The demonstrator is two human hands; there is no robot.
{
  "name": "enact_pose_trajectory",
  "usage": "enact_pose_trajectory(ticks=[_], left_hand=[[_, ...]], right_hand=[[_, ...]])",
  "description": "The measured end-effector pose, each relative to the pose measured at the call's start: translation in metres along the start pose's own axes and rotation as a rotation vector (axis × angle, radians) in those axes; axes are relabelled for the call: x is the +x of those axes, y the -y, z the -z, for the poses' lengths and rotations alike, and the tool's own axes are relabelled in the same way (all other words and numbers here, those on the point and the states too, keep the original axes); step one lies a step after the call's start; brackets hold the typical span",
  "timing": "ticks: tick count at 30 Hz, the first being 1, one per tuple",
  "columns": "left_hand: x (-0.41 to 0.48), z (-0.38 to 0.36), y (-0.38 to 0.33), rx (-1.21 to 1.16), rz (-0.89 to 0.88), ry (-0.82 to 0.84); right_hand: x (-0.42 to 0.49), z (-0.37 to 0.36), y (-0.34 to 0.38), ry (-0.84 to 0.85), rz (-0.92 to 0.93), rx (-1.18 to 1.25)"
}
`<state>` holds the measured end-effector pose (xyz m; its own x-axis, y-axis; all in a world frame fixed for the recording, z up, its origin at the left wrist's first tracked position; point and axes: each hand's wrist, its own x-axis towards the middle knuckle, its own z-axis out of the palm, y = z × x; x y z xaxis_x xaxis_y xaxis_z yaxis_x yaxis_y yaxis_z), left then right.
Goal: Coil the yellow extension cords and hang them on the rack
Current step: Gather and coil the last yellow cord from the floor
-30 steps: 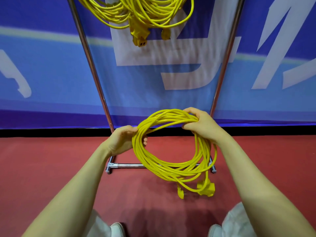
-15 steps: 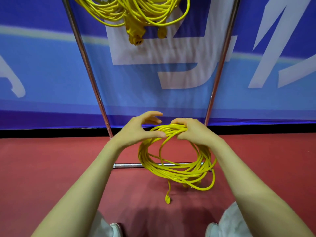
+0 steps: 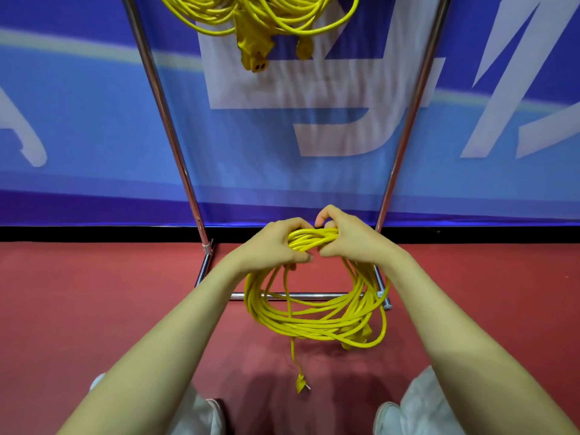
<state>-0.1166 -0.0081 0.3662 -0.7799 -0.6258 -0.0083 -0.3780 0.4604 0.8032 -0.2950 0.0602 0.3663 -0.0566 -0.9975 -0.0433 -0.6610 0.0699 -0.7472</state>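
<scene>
A coiled yellow extension cord (image 3: 317,324) hangs in the air in front of me, above the red floor. My left hand (image 3: 273,246) and my right hand (image 3: 348,238) both grip the top of the coil, side by side and nearly touching. One loose end with its plug (image 3: 300,384) dangles below the coil. Behind stands the metal rack (image 3: 163,114), two slanted chrome poles joined by a low base bar. More coiled yellow cords (image 3: 260,17) hang at the top of the rack, with plug ends hanging down.
A blue banner wall (image 3: 78,120) with white lettering stands close behind the rack. The red floor (image 3: 94,309) stretches left and right. My shoes (image 3: 387,416) and pale trouser legs show at the bottom edge.
My left hand has shifted from the coil's left side to its top and closed round it beside my right hand. The plug end has slipped lower and now dangles below the coil.
</scene>
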Motion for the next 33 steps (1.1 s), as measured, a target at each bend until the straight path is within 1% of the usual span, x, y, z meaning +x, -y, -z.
enact_pose_trajectory(ticks=[4, 7, 10, 12, 14, 18, 22, 24, 25, 27, 29, 31, 33], left_hand=[[0.002, -0.001, -0.007, -0.038, 0.012, -0.059], [0.001, 0.003, -0.006, -0.184, 0.034, -0.087], [-0.001, 0.009, -0.006, -0.344, 0.042, -0.092], [-0.002, 0.011, -0.008, -0.376, 0.05, -0.077], [-0.003, 0.013, -0.009, -0.332, 0.077, -0.032], [-0.008, 0.026, -0.005, -0.129, 0.172, 0.122], [-0.009, 0.034, 0.008, 0.08, 0.236, 0.192], [-0.011, 0.034, 0.012, 0.134, 0.239, 0.226], [-0.013, 0.032, 0.012, 0.103, 0.22, 0.229], [-0.013, 0.026, 0.01, -0.031, 0.145, 0.206], [-0.01, 0.02, 0.007, -0.079, 0.087, 0.166], [-0.008, 0.014, 0.005, -0.079, 0.065, 0.148], [-0.007, 0.01, 0.007, -0.155, 0.078, 0.167]], right_hand=[[-0.005, 0.008, -0.003, -0.034, 0.055, -0.011], [-0.009, 0.011, -0.013, -0.037, 0.046, -0.13], [-0.009, 0.01, -0.018, -0.104, 0.012, -0.058], [-0.007, 0.009, -0.018, -0.111, 0.004, -0.113], [-0.006, 0.007, -0.017, -0.063, 0.025, -0.183], [-0.007, 0.003, -0.014, 0.011, 0.096, -0.112], [-0.004, -0.001, -0.009, 0.036, 0.135, -0.119], [-0.002, -0.003, -0.008, 0.062, 0.133, -0.158], [-0.001, -0.004, -0.007, 0.072, 0.131, -0.172], [0.001, -0.007, -0.005, 0.095, 0.139, -0.178], [0.002, -0.01, -0.003, 0.109, 0.157, -0.176], [0.002, -0.012, -0.004, 0.101, 0.154, -0.167], [0.003, -0.012, -0.006, 0.091, 0.147, -0.155]])
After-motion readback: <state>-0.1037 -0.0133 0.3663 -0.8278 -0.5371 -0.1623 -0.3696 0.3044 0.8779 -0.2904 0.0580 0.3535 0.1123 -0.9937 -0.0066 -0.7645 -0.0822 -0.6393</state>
